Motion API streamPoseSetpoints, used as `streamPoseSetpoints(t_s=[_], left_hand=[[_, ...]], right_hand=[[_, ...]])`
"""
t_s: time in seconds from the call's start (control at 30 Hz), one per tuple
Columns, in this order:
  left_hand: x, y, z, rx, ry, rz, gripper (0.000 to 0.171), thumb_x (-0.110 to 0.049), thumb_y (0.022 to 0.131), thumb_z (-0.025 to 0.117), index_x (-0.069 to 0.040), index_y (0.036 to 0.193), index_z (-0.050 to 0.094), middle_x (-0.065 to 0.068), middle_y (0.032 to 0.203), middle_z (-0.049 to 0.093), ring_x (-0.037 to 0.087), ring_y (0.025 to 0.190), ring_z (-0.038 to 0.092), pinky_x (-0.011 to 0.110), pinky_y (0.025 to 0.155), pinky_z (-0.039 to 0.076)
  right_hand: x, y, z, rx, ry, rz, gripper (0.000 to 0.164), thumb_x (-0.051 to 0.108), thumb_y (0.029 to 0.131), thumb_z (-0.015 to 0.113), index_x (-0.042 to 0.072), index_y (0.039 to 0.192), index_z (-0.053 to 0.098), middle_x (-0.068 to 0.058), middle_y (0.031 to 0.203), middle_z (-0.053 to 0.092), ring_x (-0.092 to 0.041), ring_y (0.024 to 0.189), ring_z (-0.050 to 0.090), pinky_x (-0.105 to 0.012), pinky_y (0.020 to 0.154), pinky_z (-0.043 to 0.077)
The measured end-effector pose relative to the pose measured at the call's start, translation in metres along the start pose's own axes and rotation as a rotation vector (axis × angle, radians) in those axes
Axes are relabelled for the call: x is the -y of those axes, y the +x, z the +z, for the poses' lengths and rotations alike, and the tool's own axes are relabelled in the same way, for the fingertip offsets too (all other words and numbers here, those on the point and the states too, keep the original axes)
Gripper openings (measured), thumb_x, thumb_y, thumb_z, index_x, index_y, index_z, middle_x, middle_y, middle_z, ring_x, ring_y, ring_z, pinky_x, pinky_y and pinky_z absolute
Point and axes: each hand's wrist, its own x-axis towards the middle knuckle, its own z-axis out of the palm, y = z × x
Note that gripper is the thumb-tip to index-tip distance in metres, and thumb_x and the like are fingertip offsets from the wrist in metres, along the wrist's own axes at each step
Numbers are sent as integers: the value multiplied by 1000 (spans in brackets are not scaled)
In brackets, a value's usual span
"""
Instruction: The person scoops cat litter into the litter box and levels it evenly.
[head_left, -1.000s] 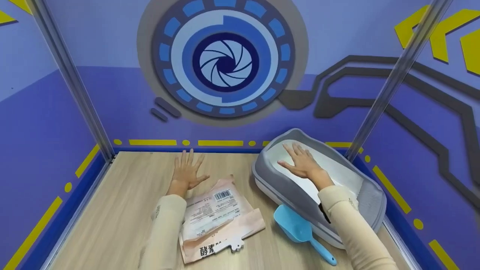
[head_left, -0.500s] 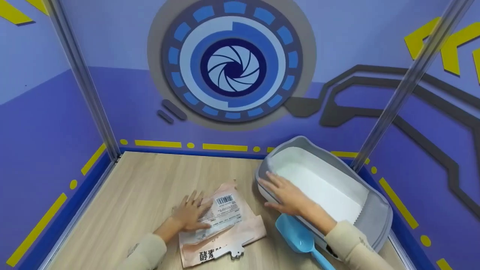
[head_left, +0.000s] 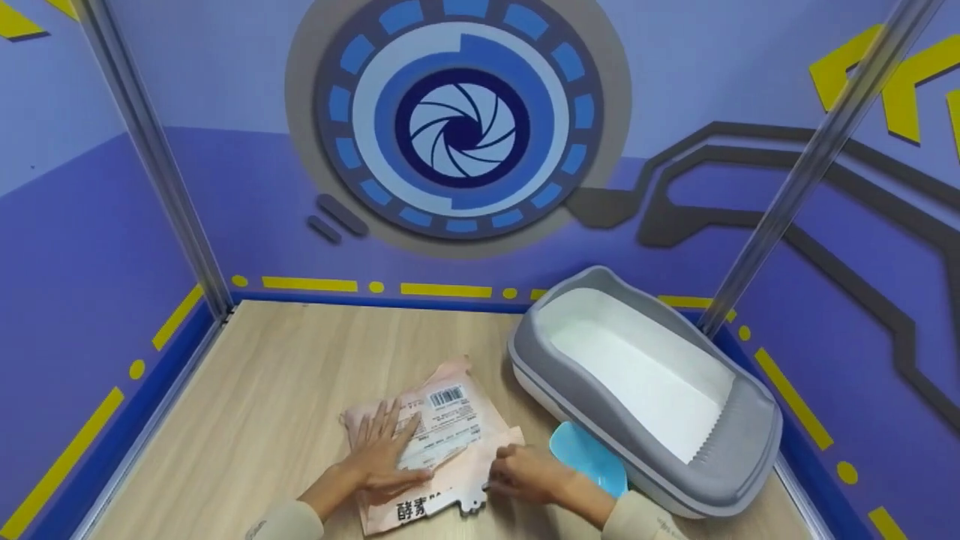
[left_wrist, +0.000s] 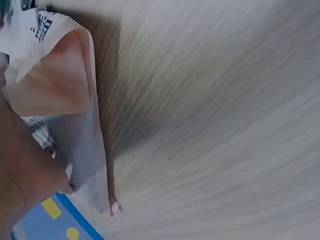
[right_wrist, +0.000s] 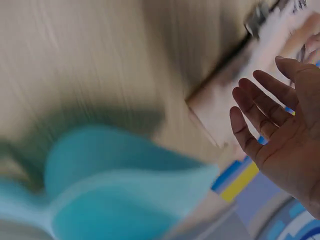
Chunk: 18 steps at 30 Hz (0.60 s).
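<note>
In the head view, a pink printed bag [head_left: 450, 420] with a barcode lies on the table, its top folded over. A pale grey clip [head_left: 471, 499] sits along the folded edge at the front. My left hand [head_left: 379, 457] rests on the bag with fingers spread. My right hand [head_left: 529, 474] is at the bag's right edge near the clip's end. In the right wrist view, the right hand's fingers [right_wrist: 255, 105] are loosely bent and apart, holding nothing. In the left wrist view, part of my left hand [left_wrist: 30, 170] touches the bag [left_wrist: 85, 155].
A grey and white litter box [head_left: 750, 450] stands angled at the right. Beside its near side lies a light blue scoop [head_left: 589, 454], its handle hidden by my right arm. Blue printed walls rise behind the wooden table [head_left: 300, 360] and at both sides.
My left hand, earlier raised, has come down and settled on the bag. My right hand has moved from over the litter box down and left to the bag's edge by the clip.
</note>
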Motion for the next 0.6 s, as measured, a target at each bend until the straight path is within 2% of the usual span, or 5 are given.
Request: streamPoseSetpoints(t_s=[0.1,0.2,0.33,0.47,0.6], left_hand=[[1,0,4,-45,2,32,107,-68,81,68,-3,157,31,40,162,10,63,149,9,78,114,7],[4,-1,15,-110,-6,62,110,-67,78,71,0,155,33,43,160,11,66,147,10,80,112,5],[9,-1,30,-156,21,41,113,-71,75,71,-2,156,32,40,162,10,64,148,8,79,112,2],[15,5,38,-162,42,-7,113,-74,75,67,-6,158,31,36,164,9,61,150,6,77,114,0],[16,17,40,-177,48,-7,110,-74,78,65,-7,158,31,35,165,10,60,151,6,76,115,0]], right_hand=[[6,2,15,-4,41,27,21,38,97,66,18,91,71,7,80,62,-1,67,51,-16,59,38],[13,3,24,19,51,75,30,46,96,66,19,83,68,10,73,57,0,60,44,-16,54,31],[20,6,32,39,79,144,39,53,91,69,19,72,63,14,62,47,0,54,34,-17,49,23],[23,10,33,23,163,205,38,50,87,74,18,69,64,15,59,43,1,54,32,-16,49,23],[20,12,31,10,198,269,34,48,85,77,18,72,67,15,59,48,2,55,34,-17,50,27]])
